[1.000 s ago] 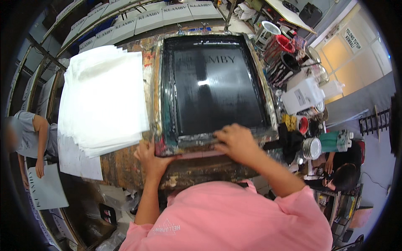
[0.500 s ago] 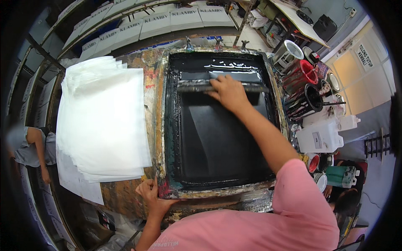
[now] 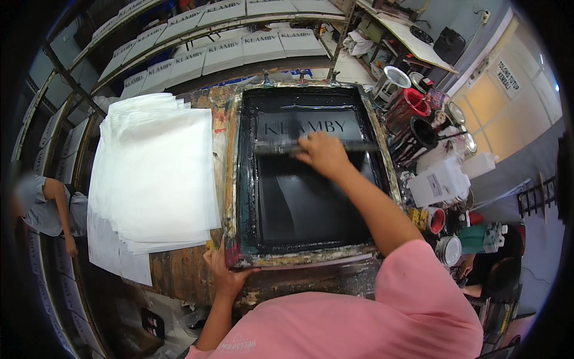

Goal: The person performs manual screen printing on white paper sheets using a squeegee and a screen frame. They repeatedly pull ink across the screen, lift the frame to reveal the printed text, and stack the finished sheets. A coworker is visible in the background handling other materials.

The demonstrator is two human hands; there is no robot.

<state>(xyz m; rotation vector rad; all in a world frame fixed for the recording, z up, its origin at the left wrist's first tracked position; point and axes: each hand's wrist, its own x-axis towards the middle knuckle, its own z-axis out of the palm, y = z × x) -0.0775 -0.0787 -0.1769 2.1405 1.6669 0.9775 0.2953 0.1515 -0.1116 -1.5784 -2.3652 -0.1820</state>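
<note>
Squeegee (image 3: 361,146) nearer, partly behind fingers (image 3: 307,144)

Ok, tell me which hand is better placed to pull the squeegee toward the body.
The right, I'd judge: the right hand grips the squeegee near its middle, while the left hand is at the frame's near left corner, well away from it.

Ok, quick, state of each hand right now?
Left hand: at the frame's near left corner; can't tell if it's gripping.
Right hand: closed, holding the squeegee.
</note>
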